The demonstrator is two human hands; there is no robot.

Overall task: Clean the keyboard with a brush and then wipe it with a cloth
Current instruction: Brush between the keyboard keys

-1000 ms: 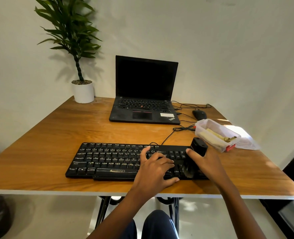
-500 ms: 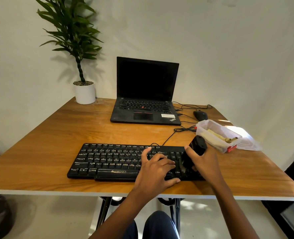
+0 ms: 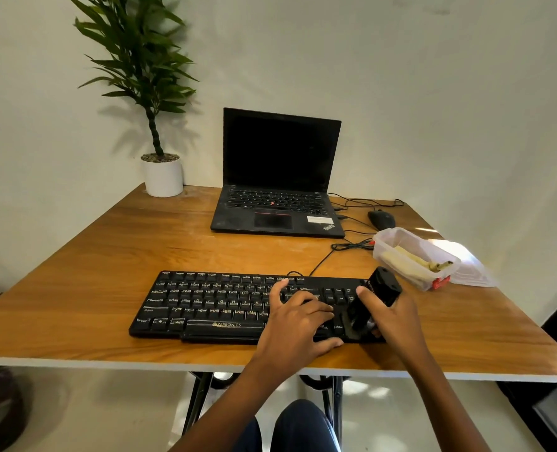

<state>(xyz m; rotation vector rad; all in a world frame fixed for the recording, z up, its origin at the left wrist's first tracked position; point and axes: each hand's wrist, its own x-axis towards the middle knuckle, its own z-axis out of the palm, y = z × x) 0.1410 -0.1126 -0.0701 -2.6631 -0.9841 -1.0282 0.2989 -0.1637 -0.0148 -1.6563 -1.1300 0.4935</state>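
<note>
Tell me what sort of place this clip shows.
Probably a home or small-office desk: a wooden table holds an open laptop, a mouse and a potted plant, and the right hand grips a brush on a separate keyboard.

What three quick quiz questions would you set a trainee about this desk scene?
1. True or false: the right hand grips the chunky black brush at the right end of the flat black plastic keyboard.
2. The left hand rests on: A the black laptop, B the keyboard, C the clear plastic tub?
3. Fill in: the round white plant pot stands at the wooden table's far ____ corner.
Key: 1 true; 2 B; 3 left.
</note>
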